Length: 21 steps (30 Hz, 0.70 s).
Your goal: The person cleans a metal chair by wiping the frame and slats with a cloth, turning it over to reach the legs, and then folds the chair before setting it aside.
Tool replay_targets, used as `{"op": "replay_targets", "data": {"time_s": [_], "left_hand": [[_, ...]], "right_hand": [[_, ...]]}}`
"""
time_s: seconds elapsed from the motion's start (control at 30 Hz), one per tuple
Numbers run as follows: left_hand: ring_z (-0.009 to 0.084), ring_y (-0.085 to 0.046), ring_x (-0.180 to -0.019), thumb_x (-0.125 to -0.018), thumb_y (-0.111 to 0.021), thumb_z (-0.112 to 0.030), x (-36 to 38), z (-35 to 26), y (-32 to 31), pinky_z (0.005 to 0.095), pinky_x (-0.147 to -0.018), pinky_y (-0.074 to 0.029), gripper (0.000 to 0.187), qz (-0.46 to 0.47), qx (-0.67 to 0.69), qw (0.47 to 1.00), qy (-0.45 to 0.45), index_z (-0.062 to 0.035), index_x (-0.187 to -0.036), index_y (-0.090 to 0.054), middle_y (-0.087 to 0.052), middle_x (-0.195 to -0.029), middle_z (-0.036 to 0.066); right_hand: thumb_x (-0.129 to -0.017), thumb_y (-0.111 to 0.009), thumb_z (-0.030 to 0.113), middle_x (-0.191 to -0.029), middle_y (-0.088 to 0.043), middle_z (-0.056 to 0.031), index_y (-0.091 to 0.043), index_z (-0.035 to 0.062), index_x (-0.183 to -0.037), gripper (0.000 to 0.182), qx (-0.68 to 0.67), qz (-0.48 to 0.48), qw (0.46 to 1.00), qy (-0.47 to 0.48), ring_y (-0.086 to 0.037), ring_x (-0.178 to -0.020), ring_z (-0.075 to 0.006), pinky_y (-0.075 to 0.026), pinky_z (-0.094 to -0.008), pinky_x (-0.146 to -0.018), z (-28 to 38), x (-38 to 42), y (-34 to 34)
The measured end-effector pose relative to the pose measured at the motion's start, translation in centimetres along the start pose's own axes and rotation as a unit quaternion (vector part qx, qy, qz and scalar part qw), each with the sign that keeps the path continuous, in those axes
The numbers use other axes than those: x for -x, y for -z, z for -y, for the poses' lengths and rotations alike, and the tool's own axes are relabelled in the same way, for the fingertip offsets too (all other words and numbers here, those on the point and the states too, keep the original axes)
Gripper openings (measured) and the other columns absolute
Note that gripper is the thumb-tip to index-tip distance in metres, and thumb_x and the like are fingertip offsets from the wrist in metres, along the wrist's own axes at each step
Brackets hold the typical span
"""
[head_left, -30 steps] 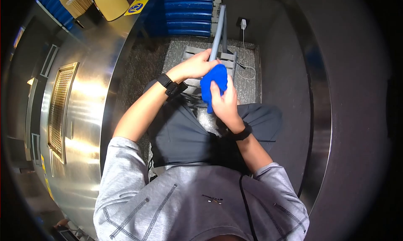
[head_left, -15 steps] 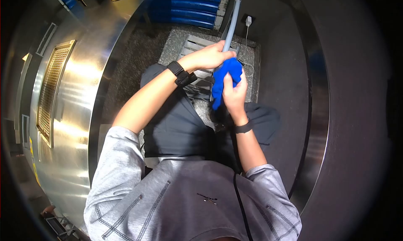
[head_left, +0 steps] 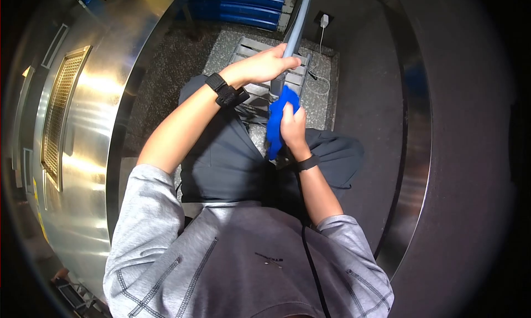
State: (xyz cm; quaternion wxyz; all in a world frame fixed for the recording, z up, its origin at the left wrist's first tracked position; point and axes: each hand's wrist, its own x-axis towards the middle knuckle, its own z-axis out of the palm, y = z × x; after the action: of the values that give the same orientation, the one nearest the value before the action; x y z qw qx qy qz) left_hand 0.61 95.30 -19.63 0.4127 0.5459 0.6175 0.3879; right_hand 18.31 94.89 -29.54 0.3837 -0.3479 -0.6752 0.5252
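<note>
A long narrow bar (head_left: 298, 22), dark with a pale grey strip along it, slants up and away from me over a slatted stool (head_left: 253, 45). My left hand (head_left: 265, 65) is closed around the bar's middle, thumb across the pale strip. Lower down, my right hand (head_left: 293, 121) grips a bunched blue cloth (head_left: 275, 127) at the bar's near end, which the cloth partly covers. Part of the cloth hangs toward my knees.
A steel counter (head_left: 91, 119) with a mesh panel (head_left: 66, 116) runs along the left. A white plug (head_left: 324, 21) with its cable is on the dark right-hand wall (head_left: 365, 80). Behind the stool stands a blue ribbed panel (head_left: 249, 8).
My right hand has drawn the blue cloth down along the bar toward me, leaving a wider gap below my left hand. The view has shifted slightly.
</note>
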Motion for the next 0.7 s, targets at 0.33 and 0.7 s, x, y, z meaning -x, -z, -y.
{"op": "replay_targets", "data": {"time_s": [0.33,0.7], "left_hand": [[0.01,-0.056,-0.093,-0.094,-0.059,-0.035,-0.1,1.2,0.2,0.025,-0.085,-0.044,0.043,-0.018,0.016,1.0,-0.008,-0.003,-0.123,-0.056,-0.064,-0.104,0.001],[0.0119,-0.058,-0.096,-0.095,-0.057,-0.036,0.4,1.2,-0.1,0.0283,-0.09,-0.044,0.044,-0.015,0.054,0.998,-0.014,-0.0023,-0.123,-0.055,-0.067,-0.107,0.003]], "right_hand": [[-0.097,-0.048,0.035,-0.073,-0.063,-0.0312,-0.066,-0.0065,-0.079,0.049,0.284,-0.108,0.95,-0.078,-0.065,-0.073,-0.0464,-0.048,-0.0551,-0.067,-6.7,-0.8,-2.7],[-0.095,-0.056,0.029,-0.07,-0.064,-0.0142,-0.066,-0.0022,-0.086,0.034,0.028,-0.043,0.99,-0.131,-0.063,-0.065,-0.0261,-0.048,-0.0407,-0.065,-1.8,-2.6,-1.3]]}}
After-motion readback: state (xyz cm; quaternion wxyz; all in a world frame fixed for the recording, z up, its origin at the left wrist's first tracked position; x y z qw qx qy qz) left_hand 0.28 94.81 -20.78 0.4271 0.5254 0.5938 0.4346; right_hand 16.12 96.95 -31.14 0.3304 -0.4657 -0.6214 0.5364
